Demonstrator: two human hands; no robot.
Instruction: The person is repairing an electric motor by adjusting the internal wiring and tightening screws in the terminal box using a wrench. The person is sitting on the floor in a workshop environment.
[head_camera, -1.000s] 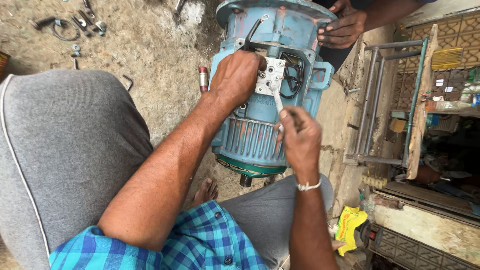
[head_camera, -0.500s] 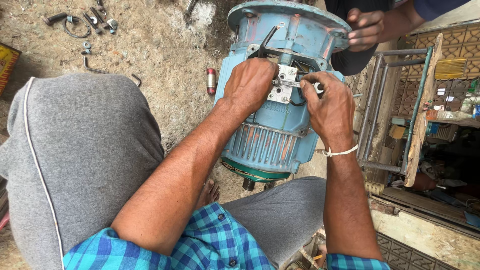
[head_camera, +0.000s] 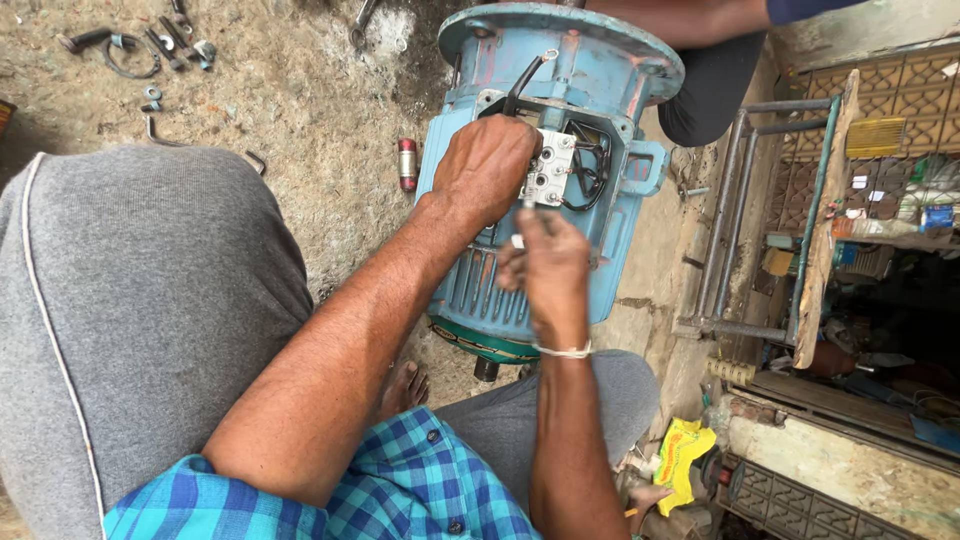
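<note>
A large blue electric motor stands on end on the dirt floor, with its terminal box open toward me. My left hand lies over the box, its fingers curled onto the white terminal block with black leads beside it. Just below the block, my right hand, with a white band at the wrist, pinches a thin metal tool whose tip points up at the block. Another person's arm reaches over the motor's top flange.
Loose bolts and hand tools lie on the ground at the top left, and a small red cylinder lies beside the motor. A grey metal frame and a wooden plank stand to the right. A yellow bag lies lower right.
My right hand has dropped from the right side of the terminal block to just below it. My left hand stays on the block. The other person's hand has left the motor's top edge.
</note>
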